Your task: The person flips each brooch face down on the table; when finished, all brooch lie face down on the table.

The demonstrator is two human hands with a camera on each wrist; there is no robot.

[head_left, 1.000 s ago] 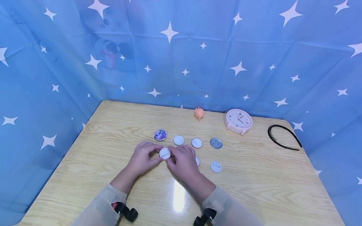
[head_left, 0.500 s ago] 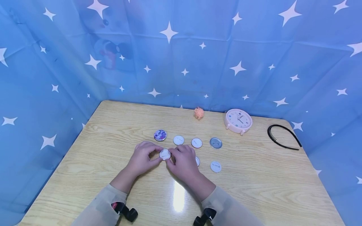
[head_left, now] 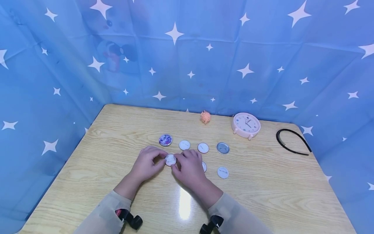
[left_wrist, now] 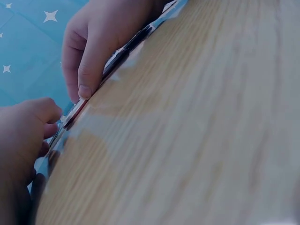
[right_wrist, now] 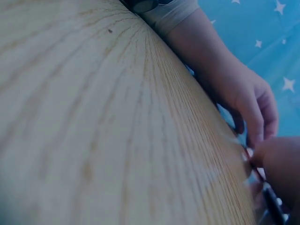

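Observation:
A round white-backed pin badge (head_left: 170, 160) lies face down on the wooden table (head_left: 263, 195), its pin showing. My left hand (head_left: 148, 164) has curved thumb and index finger at the badge's left edge. From the other side, my right hand (head_left: 190, 167) pinches the badge between thumb and index finger. In the left wrist view, the thin edge of the badge (left_wrist: 75, 115) shows close to the tabletop between both hands' fingertips. Behind the hands lie a purple patterned badge (head_left: 165, 140), a white-backed badge (head_left: 184, 145) and another with a red rim (head_left: 203, 148).
Further right are a silver-backed badge (head_left: 223, 148) and a white one (head_left: 223, 173). A badge (head_left: 204, 166) is partly hidden by the right hand. Toward the back stand a fuzzy orange ball (head_left: 205, 117) and a pink clock (head_left: 246, 125). A black headband (head_left: 280, 141) lies far right.
The badge between my hands has come down slightly and now lies flat. My left thumb has drawn up along its left edge. The right hand has hardly moved.

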